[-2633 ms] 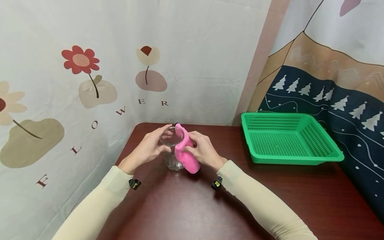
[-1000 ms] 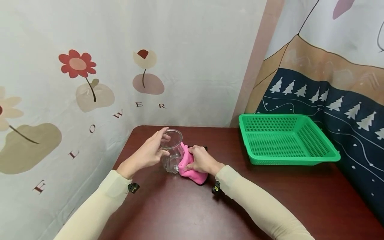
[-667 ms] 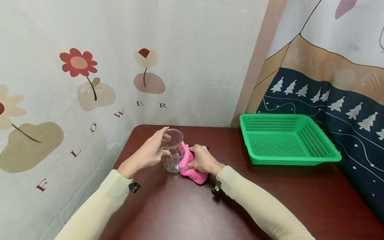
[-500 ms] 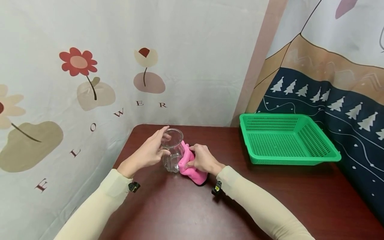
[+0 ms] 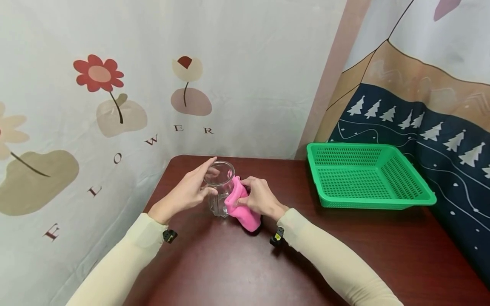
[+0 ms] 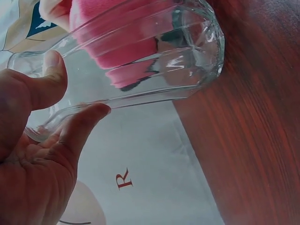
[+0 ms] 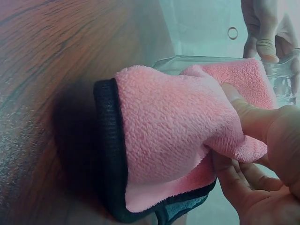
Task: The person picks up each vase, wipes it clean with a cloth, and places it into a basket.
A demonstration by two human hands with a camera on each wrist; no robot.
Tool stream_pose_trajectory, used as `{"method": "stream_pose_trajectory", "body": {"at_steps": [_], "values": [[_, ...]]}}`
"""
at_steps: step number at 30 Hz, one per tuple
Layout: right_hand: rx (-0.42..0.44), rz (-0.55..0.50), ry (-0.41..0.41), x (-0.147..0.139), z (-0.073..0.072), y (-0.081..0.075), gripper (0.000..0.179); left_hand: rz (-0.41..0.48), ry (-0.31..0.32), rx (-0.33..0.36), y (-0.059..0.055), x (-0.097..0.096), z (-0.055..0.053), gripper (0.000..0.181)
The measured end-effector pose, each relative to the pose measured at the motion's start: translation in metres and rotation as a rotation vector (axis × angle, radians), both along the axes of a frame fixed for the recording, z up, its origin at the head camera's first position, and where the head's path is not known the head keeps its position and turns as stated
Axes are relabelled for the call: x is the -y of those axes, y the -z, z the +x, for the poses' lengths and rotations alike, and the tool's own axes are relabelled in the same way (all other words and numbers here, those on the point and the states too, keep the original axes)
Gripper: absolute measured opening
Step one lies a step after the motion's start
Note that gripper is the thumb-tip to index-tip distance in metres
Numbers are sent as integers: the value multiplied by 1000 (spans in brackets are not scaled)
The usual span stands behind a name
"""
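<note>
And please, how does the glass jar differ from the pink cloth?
The glass jar is clear; the pink cloth is opaque, with a dark edge. The jar has hard-looking walls; the cloth is fuzzy and bunched. The left hand holds the jar, the right hand the cloth. Both are hand-held.

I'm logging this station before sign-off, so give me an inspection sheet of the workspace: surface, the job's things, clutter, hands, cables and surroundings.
Surface: dark reddish-brown table, glossy, reflecting light.
Glass jar: clear, upright, ribbed sides.
Pink cloth: dark-edged, bunched, at the jar's right side; exact contact is hard to tell.
Clutter: green basket with slotted sides, toward the table's right.
Hands: left hand grips the jar's upper part; right hand pinches the cloth between thumb and fingers.
Cables: nothing seen.
Surroundings: pale backdrop with flower prints and lettering behind; dark blue section with white trees at right.
</note>
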State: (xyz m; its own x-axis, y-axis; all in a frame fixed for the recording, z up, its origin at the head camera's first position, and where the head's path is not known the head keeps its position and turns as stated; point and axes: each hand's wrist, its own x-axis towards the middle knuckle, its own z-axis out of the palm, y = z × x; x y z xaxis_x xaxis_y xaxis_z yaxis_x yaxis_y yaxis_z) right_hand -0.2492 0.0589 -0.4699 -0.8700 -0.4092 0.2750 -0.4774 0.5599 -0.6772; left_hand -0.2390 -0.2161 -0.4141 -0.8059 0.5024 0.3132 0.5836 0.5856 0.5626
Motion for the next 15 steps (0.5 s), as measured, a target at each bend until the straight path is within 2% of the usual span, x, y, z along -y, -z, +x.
{"method": "stream_pose_trajectory", "body": {"at_steps": [7,15], "values": [[-52,-18,-23,0,-2,-7,45,-1,18,12,0,2,-1,105],[-61,-71,-28,1,-3,-23,44,-49,20,70,-4,3,2,105]]}}
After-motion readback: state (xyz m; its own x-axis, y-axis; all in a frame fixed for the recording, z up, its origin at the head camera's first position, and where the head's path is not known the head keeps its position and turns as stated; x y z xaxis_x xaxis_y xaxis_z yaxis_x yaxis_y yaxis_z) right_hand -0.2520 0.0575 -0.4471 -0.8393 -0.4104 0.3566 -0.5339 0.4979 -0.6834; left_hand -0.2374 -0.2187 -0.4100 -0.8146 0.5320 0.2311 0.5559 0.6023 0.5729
